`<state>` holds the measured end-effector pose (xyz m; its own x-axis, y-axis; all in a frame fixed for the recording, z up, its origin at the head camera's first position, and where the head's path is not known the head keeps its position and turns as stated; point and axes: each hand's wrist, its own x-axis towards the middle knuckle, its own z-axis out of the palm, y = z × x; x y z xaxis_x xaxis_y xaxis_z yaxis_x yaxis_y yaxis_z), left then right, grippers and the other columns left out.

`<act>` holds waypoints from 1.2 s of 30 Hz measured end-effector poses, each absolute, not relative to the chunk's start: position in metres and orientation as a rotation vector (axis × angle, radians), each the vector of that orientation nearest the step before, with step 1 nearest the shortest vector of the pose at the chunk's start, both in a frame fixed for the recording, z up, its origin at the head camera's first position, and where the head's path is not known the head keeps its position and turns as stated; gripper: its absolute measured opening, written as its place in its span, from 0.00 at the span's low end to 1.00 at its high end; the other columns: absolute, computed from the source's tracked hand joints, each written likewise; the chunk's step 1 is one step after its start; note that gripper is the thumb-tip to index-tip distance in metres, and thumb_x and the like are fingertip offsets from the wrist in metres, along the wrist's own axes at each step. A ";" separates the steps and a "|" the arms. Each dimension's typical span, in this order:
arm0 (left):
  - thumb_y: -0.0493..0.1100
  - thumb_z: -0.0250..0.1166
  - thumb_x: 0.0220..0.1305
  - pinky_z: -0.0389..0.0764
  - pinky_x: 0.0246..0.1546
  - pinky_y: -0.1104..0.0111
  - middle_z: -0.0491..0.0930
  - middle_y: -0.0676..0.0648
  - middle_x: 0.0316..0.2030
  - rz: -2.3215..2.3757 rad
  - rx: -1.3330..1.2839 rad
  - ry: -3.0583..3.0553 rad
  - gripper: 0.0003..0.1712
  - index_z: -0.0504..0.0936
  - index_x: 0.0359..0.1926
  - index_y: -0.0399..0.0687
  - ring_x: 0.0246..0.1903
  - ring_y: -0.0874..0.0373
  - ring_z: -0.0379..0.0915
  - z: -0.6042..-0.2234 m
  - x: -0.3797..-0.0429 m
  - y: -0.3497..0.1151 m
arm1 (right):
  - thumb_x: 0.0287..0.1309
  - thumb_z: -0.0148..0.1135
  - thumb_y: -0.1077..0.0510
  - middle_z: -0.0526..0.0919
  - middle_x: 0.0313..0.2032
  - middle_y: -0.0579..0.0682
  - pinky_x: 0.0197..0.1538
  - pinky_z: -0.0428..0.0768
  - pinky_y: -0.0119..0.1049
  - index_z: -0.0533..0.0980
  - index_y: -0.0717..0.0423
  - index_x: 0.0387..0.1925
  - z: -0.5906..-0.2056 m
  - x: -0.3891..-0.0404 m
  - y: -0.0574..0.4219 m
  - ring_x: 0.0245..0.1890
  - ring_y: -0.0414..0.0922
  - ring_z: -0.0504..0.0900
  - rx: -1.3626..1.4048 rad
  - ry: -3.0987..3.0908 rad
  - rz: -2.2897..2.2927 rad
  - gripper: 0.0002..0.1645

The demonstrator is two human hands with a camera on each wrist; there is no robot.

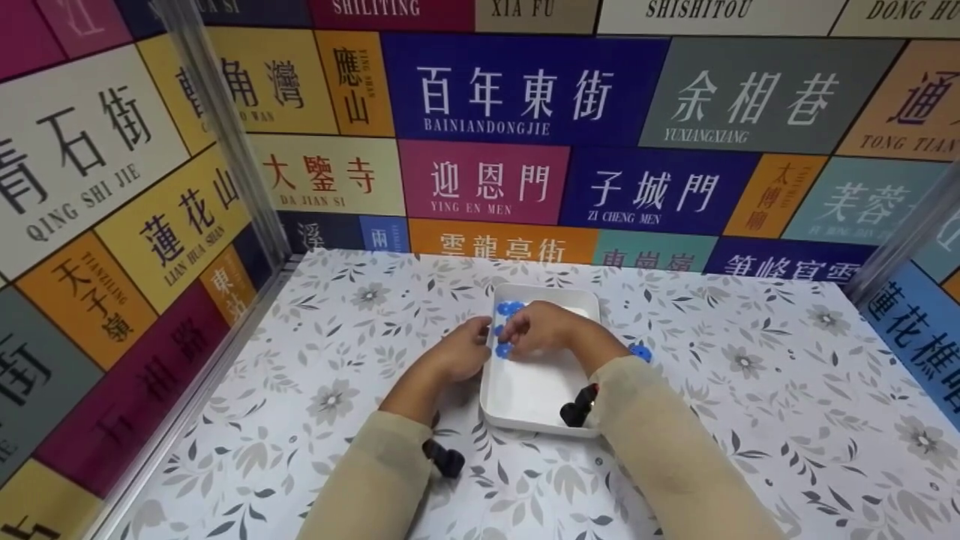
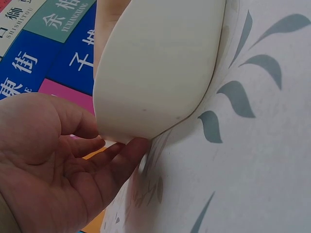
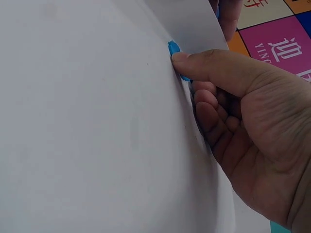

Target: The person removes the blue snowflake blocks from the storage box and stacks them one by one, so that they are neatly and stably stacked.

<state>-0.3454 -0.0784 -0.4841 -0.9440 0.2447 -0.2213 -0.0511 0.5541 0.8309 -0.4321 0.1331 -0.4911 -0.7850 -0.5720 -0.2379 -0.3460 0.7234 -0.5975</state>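
Note:
A shallow white rectangular tray [image 1: 525, 390] lies on the table. Several small blue pieces with notched edges [image 1: 510, 307] sit inside it, along its far left side. My left hand [image 1: 461, 354] holds the tray's left side; in the left wrist view its fingers lie at the wall's rim and base. Over the tray, my right hand [image 1: 546, 326] pinches a small blue notched piece [image 3: 173, 47] close to the tray floor, thumb on top; the fingertips beneath are partly hidden.
Another blue notched piece [image 1: 640, 351] lies on the table right of the tray, partly behind the right forearm. The floral-covered table [image 1: 360, 450] meets sign-patterned walls [image 1: 487, 180] at the back and sides. Black wrist-worn devices [image 1: 448, 459] sit on both sleeves.

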 end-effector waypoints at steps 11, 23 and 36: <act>0.36 0.52 0.75 0.60 0.85 0.51 0.68 0.36 0.79 1.351 0.228 2.498 0.38 0.59 0.83 0.39 0.80 0.41 0.63 -0.487 -0.345 -0.081 | 0.53 0.80 0.57 0.89 0.33 0.42 0.42 0.80 0.31 0.89 0.47 0.41 -0.495 -0.434 0.134 0.35 0.38 0.82 -0.753 2.484 -0.904 0.12; 0.38 0.53 0.73 0.60 0.84 0.52 0.69 0.36 0.78 1.328 0.230 2.530 0.38 0.61 0.82 0.40 0.79 0.42 0.65 -0.485 -0.345 -0.079 | 0.68 0.72 0.52 0.92 0.36 0.45 0.40 0.81 0.31 0.90 0.48 0.44 -0.484 -0.434 0.135 0.34 0.39 0.82 -0.638 2.526 -0.899 0.07; 0.40 0.53 0.77 0.57 0.85 0.49 0.66 0.41 0.80 1.395 0.080 2.439 0.37 0.58 0.84 0.48 0.82 0.44 0.61 -0.486 -0.344 -0.076 | 0.71 0.69 0.58 0.89 0.53 0.61 0.50 0.92 0.34 0.85 0.62 0.57 -0.450 -0.398 0.179 0.41 0.42 0.90 -0.210 2.353 -1.652 0.17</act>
